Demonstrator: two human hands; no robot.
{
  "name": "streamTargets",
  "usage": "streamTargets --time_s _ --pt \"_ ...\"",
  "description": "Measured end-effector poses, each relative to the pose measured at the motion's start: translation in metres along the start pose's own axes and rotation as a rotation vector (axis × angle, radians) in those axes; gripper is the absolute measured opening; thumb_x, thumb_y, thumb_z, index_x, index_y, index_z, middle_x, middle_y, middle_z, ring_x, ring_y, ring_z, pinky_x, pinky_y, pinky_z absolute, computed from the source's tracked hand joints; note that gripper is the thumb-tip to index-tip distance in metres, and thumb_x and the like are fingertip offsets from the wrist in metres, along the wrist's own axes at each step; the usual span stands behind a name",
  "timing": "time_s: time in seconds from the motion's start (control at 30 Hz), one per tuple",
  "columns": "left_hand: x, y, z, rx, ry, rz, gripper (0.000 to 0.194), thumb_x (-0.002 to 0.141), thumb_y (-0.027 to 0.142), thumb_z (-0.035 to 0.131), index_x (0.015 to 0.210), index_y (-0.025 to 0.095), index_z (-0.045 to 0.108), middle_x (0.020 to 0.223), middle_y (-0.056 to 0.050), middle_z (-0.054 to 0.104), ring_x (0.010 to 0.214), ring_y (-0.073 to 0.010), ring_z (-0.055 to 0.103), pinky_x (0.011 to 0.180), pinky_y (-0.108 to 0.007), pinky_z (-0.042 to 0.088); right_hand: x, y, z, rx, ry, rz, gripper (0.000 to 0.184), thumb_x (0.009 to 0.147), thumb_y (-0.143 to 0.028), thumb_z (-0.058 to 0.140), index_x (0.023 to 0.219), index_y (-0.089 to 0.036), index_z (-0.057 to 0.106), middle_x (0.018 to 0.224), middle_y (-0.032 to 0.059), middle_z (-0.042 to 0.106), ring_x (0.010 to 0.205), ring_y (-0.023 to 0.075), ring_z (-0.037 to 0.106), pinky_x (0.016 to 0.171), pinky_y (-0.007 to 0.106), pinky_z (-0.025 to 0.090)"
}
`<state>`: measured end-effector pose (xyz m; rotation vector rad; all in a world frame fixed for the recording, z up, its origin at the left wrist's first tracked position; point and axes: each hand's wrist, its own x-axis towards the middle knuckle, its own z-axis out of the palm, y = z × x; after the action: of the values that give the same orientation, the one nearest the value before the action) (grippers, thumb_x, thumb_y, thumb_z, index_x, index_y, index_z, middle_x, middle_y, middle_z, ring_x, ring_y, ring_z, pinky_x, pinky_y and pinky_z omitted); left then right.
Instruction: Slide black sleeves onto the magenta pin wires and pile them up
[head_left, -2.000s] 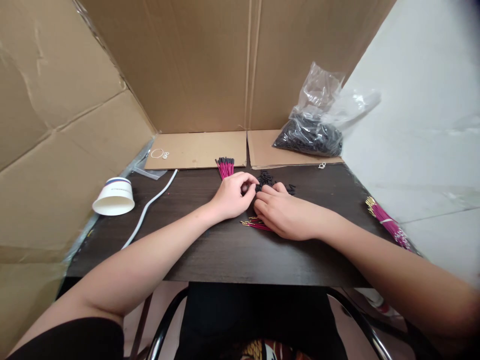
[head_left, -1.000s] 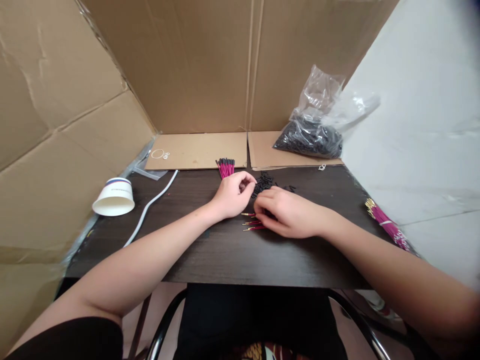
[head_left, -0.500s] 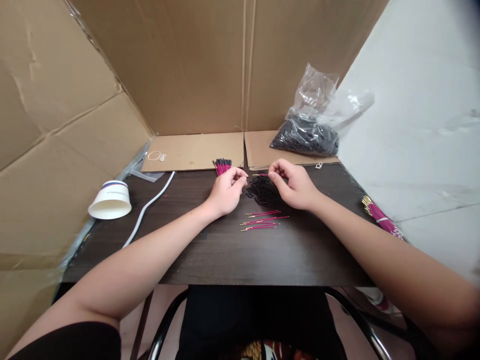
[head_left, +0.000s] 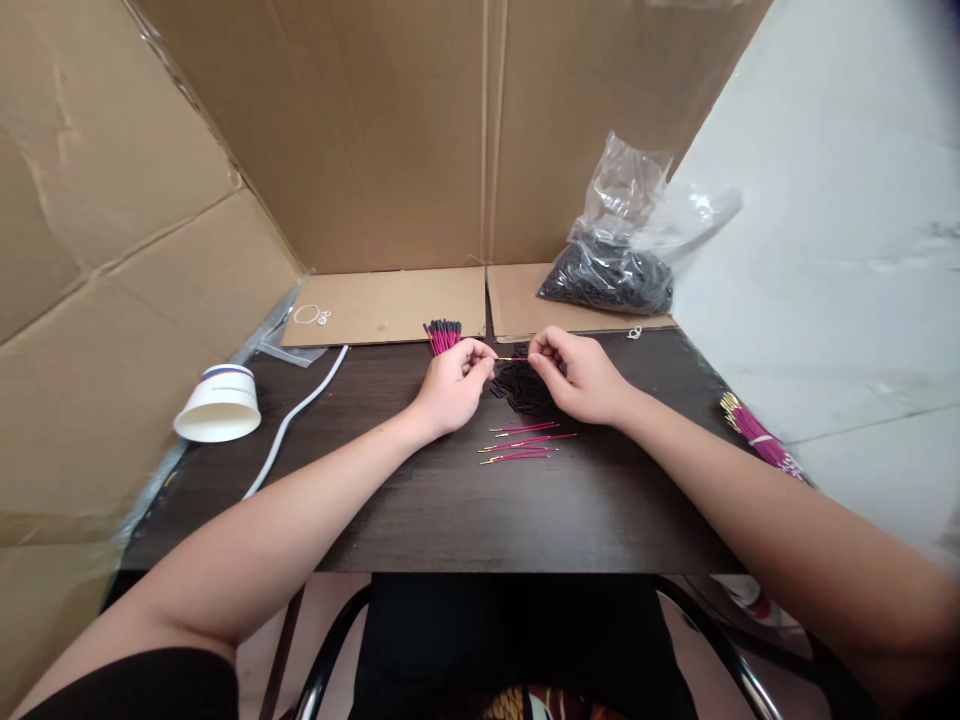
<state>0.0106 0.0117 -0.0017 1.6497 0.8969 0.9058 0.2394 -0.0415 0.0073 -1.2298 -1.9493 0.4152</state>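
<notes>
My right hand (head_left: 571,372) pinches a thin magenta wire (head_left: 519,359) between thumb and fingertips, its gold metal tip pointing left. That tip reaches the fingertips of my left hand (head_left: 457,385), which are pressed together; whatever they hold is hidden. Below and between both hands lies a pile of short black sleeves (head_left: 525,385). Several loose magenta wires (head_left: 525,442) with gold tips rest on the table nearer to me. Just behind my left hand is a bundle of magenta wires (head_left: 443,335) with black ends, partly covered by the hand.
A clear bag (head_left: 611,270) of black sleeves stands on the cardboard (head_left: 390,305) at the back. On the left are a white paper cup (head_left: 219,405) and a grey-white cable (head_left: 296,415). Another wire bundle (head_left: 757,432) lies at the table's right edge.
My right hand has picked up a wire from the loose ones, lifted it over the sleeves and moved it left to my left fingertips. The left hand stays pinched, almost in place.
</notes>
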Motion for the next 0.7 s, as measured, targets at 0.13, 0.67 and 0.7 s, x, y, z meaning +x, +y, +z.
streamTargets --time_s 0.13,0.67,0.7 --pt "0.0002 -0.0006 0.0005 0.013 -0.006 0.015 0.009 0.099 0.023 0.064 0.098 0.014 0.067 0.081 -0.004 0.068 0.069 -0.0102 0.059 0.065 -0.023 0.047 -0.0001 -0.0020 0.0013 0.022 -0.028 -0.026 0.017 0.108 -0.033 0.057 0.098 -0.019 0.059 0.080 0.0031 0.063 0.070 0.0165 0.053 0.070 0.032 0.043" --pt "-0.0017 -0.0076 0.0011 0.099 -0.018 0.108 0.014 0.100 0.027 0.066 0.104 0.015 0.071 0.088 -0.008 0.075 0.077 -0.0127 0.066 0.069 -0.025 0.052 0.0003 -0.0011 0.0037 -0.008 0.002 -0.044 0.020 0.108 -0.032 0.057 0.094 -0.018 0.062 0.078 0.0021 0.061 0.069 0.0158 0.051 0.069 0.031 0.040" --pt "-0.0019 -0.0079 0.0011 0.100 -0.021 0.111 0.014 0.100 0.027 0.066 0.104 0.015 0.071 0.089 -0.008 0.075 0.077 -0.0129 0.067 0.069 -0.025 0.052 0.0001 -0.0011 0.0039 -0.005 0.001 -0.042 0.020 0.108 -0.031 0.057 0.094 -0.018 0.062 0.078 0.0021 0.061 0.069 0.0157 0.051 0.069 0.031 0.040"
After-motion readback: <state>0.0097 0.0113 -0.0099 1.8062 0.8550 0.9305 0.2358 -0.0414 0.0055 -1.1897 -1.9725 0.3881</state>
